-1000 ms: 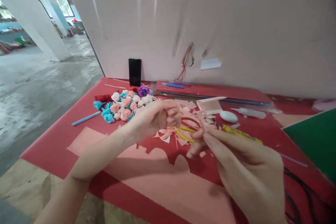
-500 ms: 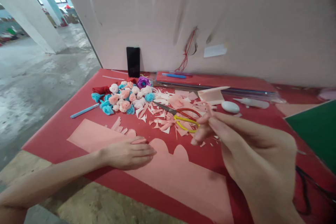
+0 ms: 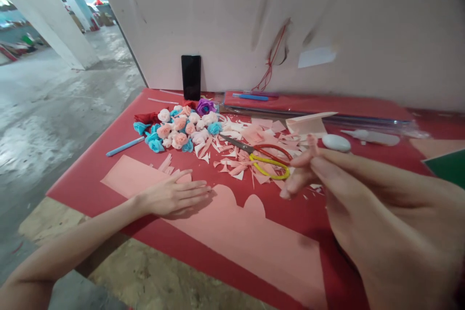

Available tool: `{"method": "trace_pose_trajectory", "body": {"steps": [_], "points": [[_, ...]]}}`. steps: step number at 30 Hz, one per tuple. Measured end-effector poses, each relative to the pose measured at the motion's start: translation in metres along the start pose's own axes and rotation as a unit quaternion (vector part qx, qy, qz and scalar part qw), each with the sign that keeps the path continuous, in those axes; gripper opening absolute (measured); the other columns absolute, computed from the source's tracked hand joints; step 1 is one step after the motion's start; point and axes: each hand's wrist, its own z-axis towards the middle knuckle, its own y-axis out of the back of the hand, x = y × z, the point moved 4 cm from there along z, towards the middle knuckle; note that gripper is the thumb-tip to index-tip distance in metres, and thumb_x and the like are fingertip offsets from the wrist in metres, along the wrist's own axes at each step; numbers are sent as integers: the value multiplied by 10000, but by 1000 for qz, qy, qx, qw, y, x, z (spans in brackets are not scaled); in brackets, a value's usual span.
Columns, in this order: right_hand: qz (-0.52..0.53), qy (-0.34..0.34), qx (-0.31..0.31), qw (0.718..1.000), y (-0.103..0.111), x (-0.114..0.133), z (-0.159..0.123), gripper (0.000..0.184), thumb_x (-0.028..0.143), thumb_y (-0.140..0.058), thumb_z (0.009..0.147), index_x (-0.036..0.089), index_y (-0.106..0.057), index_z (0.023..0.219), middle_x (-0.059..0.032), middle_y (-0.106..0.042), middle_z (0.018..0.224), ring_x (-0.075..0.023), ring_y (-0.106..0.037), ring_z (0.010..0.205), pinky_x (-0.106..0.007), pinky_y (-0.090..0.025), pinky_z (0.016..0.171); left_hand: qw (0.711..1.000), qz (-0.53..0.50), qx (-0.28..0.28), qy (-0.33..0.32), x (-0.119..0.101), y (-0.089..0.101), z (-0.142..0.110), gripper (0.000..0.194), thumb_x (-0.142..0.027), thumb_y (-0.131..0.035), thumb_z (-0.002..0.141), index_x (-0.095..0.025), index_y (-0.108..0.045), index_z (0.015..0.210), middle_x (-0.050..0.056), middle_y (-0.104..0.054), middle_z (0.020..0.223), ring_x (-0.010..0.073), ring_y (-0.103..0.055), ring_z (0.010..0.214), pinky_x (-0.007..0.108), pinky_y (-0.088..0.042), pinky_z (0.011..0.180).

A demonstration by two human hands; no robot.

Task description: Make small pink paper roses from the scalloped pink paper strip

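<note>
My left hand [image 3: 172,197] lies flat on a long pink paper sheet [image 3: 254,242], its fingers stretched out. Rounded petal-like shapes stand up along the sheet's far edge. Close to the camera, my right hand [image 3: 381,213] pinches a small pink twisted paper piece [image 3: 311,143] between thumb and fingers, most of it hidden by them. Behind that hand, scissors [image 3: 271,167] with one red and one yellow handle loop rest on the paper scraps [image 3: 250,135].
Many paper flowers [image 3: 178,131] are heaped at the back left, near a blue pen [image 3: 125,146]. A phone [image 3: 191,77] leans upright against the board. A white oval object [image 3: 336,143] and a glue bottle [image 3: 374,136] lie at right, with a green sheet [image 3: 450,164] beyond.
My right hand has moved right with the pink piece still pinched. The left hand has shifted slightly left and up, its fingers a little more spread. The whole view has tilted a little.
</note>
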Motion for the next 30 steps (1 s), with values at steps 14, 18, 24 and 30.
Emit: {"method": "trace_pose_trajectory", "body": {"steps": [14, 18, 24, 30], "points": [[-14, -51, -12, 999, 1, -10, -2, 325, 116, -570, 804, 401, -712, 741, 118, -612, 552, -63, -588, 484, -188, -533, 505, 991, -84, -61, 84, 34, 3, 11, 229, -240, -513, 871, -215, -635, 1064, 41, -675, 1158, 220, -533, 1156, 419, -359, 1040], [-9, -94, -45, 995, -5, 1, -2, 331, 114, -561, 797, 400, -708, 716, 105, -616, 565, -84, -602, 528, -215, -539, 532, 986, -107, -95, 91, 33, 1, 10, 164, -203, -564, 847, -201, -663, 977, 53, -698, 1101, 210, -548, 1111, 411, -382, 1010], [-19, -48, -25, 998, -6, 7, -4, 297, 157, -575, 798, 407, -719, 728, 91, -628, 569, -94, -608, 545, -230, -548, 547, 983, -124, -95, 100, 34, -4, 6, 132, -212, -587, 840, -217, -679, 935, 41, -707, 1073, 200, -559, 1084, 419, -397, 1002], [6, -18, -41, 999, 8, 1, -6, 300, 147, -611, 814, 422, -728, 833, 83, -633, 561, -99, -603, 523, -262, -551, 570, 984, -119, -98, 94, 35, -4, 9, 137, -198, -571, 845, -199, -685, 921, 57, -712, 1041, 196, -568, 1053, 402, -425, 978]]}}
